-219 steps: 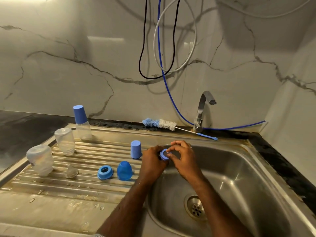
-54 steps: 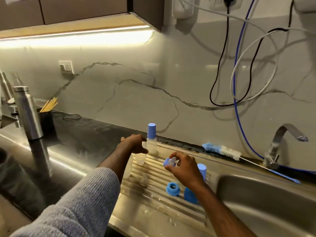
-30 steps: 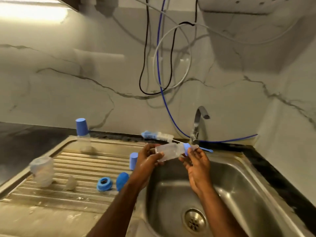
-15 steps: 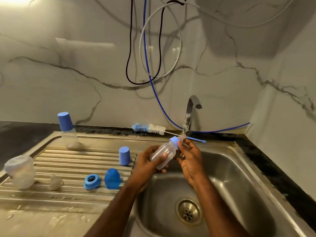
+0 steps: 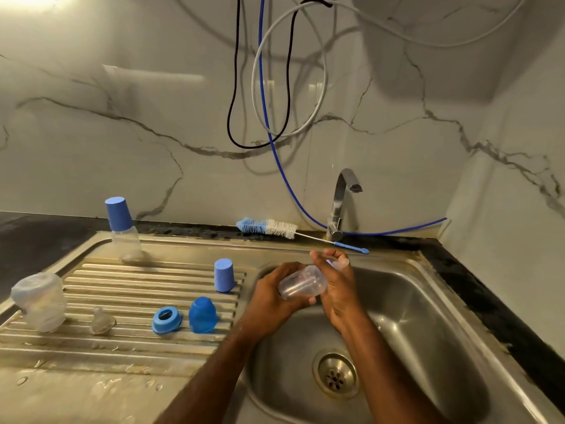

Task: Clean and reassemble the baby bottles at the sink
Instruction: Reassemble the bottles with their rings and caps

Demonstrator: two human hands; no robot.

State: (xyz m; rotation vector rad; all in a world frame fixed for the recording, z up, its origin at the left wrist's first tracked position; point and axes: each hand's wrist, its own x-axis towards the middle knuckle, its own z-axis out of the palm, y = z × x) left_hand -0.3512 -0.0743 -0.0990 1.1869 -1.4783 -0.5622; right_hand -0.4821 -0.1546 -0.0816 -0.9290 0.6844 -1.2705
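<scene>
Left hand: the left hand (image 5: 269,296) is gripping the clear bottle (image 5: 302,283) by its body, with the fingers curling around it from below.
Right hand: the right hand (image 5: 336,286) is closing around the neck end of the clear bottle, and the fingers are wrapping the top, so the cap part is mostly hiding behind them.
Clear bottle: it is lying tilted between the 2 hands, above the sink basin (image 5: 428,332), with the bottom pointing toward the left hand.
Drain: the drain (image 5: 335,374) is sitting in the basin below the right hand.
Tap: the tap (image 5: 341,203) is standing behind the right hand, and I cannot tell if water is running.
Brush: the bottle brush (image 5: 269,227) is lying behind both hands, on the rim near the tap.
Tall blue cap: a blue cap (image 5: 224,275) is standing just left of the left hand on the ribbed drainboard (image 5: 122,289).
Dome cap: a round blue dome cap (image 5: 202,315) is standing left of the left hand, nearer to the person.
Ring: a blue screw ring (image 5: 167,319) is lying just beside the dome cap, farther from the hand.
Teat: a clear teat (image 5: 101,321) is sitting farther left.
Wide bottle: a wide clear bottle (image 5: 39,301) is standing at the far left.
Capped bottle: 1 bottle with a blue cap (image 5: 122,228) is standing far left and behind.
</scene>
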